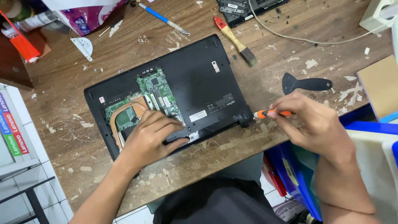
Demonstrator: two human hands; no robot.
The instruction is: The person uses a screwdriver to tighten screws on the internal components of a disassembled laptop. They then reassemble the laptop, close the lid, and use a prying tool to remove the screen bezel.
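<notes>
Paintbrush, black scraper, blue pen on table

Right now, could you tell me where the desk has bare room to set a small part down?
Bare wood lies left of the laptop towards the white protractor, and along the front edge under the left hand. It is crowded to the right: paintbrush, black scraper, and the right hand with the orange screwdriver.

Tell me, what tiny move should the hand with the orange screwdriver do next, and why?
Probably turn the orange screwdriver in place. The right hand already holds its tip at the hinge corner of the upturned black laptop, and the left hand presses down on the open part, steadying it. Whether the tip sits in a screw is too small to tell.
</notes>
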